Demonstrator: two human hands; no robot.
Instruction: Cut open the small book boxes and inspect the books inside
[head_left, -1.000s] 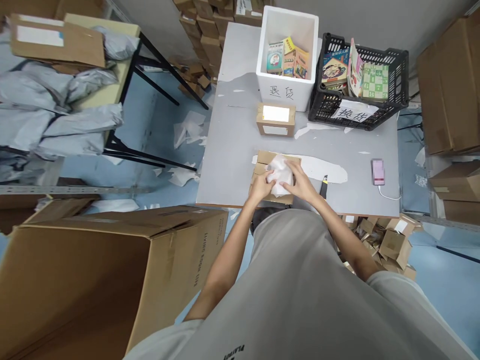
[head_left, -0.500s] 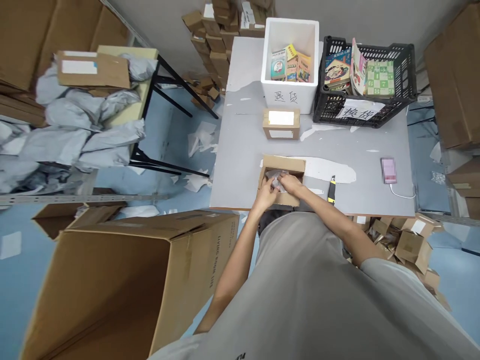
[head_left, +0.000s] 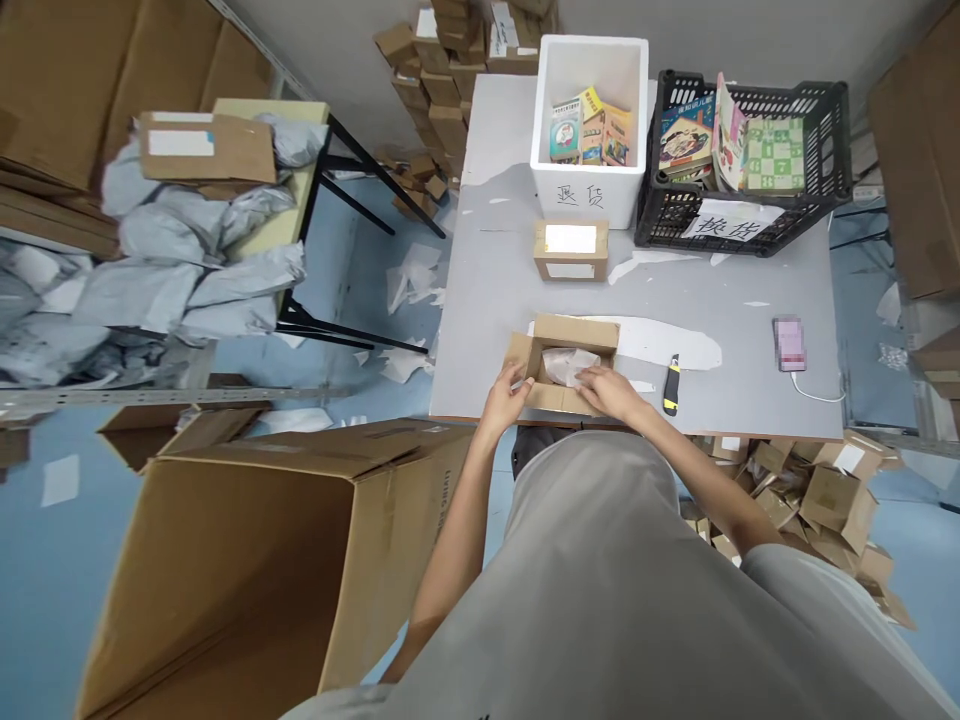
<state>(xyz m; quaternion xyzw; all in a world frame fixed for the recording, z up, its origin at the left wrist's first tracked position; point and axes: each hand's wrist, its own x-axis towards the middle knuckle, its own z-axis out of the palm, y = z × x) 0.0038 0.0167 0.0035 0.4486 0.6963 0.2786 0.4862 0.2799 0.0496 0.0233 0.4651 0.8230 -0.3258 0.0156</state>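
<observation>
An open small cardboard box (head_left: pixel 574 328) stands near the front edge of the grey table (head_left: pixel 487 300), flaps spread. Inside lies pale, crumpled wrapping (head_left: pixel 564 366). My left hand (head_left: pixel 507 398) is at the box's left front corner, its fingers curled against the cardboard flap. At the right front side, my right hand (head_left: pixel 606 390) reaches over the rim with its fingers at the right end of the wrapping; whether it grips anything is hard to see. A yellow-and-black utility knife (head_left: pixel 671 386) lies to the right. Behind the open box sits a closed, labelled box (head_left: pixel 571 250).
A white foam bin (head_left: pixel 589 190) and a black crate (head_left: pixel 750 215), both holding books, stand at the table's back. A phone (head_left: pixel 790 345) with a cable lies right. One large open carton (head_left: pixel 225 560) is at lower left; grey parcels (head_left: pixel 142 290) are piled beyond.
My left hand has moved from the wrapping out to the box's left flap, which now stands outward. My right hand has shifted right and forward edge-wards; the wrapping now lies flatter in the box.
</observation>
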